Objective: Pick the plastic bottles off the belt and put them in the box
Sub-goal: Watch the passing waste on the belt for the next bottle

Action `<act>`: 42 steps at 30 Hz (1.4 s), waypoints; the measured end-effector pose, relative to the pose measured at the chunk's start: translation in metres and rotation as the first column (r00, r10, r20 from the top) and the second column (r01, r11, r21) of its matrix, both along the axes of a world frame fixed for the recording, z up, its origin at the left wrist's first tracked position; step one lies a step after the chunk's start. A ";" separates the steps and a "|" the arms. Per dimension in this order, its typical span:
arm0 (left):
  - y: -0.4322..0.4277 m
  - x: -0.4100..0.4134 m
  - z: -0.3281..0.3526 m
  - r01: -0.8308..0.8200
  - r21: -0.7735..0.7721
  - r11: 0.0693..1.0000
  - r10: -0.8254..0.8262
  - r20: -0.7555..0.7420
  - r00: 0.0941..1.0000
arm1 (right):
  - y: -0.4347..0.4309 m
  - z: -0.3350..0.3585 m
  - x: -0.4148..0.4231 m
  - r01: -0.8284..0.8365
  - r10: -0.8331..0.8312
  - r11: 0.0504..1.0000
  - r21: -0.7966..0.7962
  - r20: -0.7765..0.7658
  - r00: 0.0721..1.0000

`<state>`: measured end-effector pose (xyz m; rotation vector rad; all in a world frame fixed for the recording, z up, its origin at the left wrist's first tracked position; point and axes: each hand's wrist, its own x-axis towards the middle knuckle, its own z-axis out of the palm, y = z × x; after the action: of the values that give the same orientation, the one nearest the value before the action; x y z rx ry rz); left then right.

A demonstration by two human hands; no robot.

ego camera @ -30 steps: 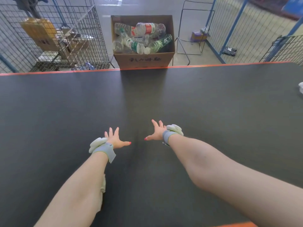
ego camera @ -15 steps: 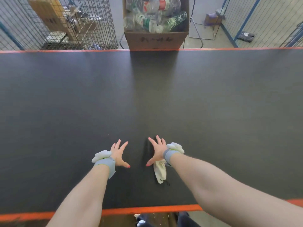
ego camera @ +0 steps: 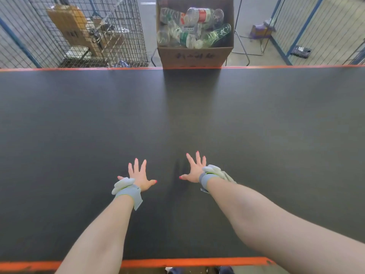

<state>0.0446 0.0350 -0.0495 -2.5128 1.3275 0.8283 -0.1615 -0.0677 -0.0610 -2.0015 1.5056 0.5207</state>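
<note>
Left hand [ego camera: 139, 177] and right hand [ego camera: 194, 169] outstretched, fingers spread, holding nothing

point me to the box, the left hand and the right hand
box [ego camera: 194, 56]: head view, bare cardboard front wall.
left hand [ego camera: 139, 175]: head view, back of the hand, fingers spread.
right hand [ego camera: 194, 171]: head view, back of the hand, fingers spread.

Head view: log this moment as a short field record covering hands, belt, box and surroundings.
left hand: open, fingers spread, holds nothing
right hand: open, fingers spread, holds nothing
wristbands: grey, one on each wrist
belt: dark, orange-edged, no bottle visible on it
box: cardboard, beyond the belt's far edge
plastic bottles: piled inside the box
wire cage: far left, holds cardboard
</note>
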 end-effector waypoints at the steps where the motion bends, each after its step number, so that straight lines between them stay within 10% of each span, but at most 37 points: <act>1: 0.004 0.003 0.000 -0.011 0.010 1.000 0.011 0.015 1.000 | 0.001 -0.005 0.000 -0.006 0.007 1.000 0.027 -0.031 1.000; 7: 0.032 0.031 -0.013 -0.061 0.126 0.990 0.064 -0.025 0.998 | 0.016 -0.014 0.008 -0.019 0.034 0.998 0.067 -0.225 0.974; 16: 0.016 0.036 0.014 -0.087 -0.088 0.992 0.087 0.004 0.996 | -0.003 0.017 0.047 -0.070 0.071 0.997 -0.017 0.062 0.996; 32: 0.115 0.083 -0.014 -0.092 0.278 0.956 0.082 0.047 0.995 | 0.035 0.011 0.088 -0.280 0.256 0.954 0.103 0.200 0.946; 42: 0.094 0.068 0.005 -0.108 -0.063 0.992 0.103 -0.081 0.991 | 0.037 0.018 0.106 -0.304 0.289 0.950 0.070 0.168 0.943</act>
<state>0.1122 0.1290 -0.0447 -2.6480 1.2750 0.9273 -0.0551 -0.0309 -0.0435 -2.1518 1.0722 0.5315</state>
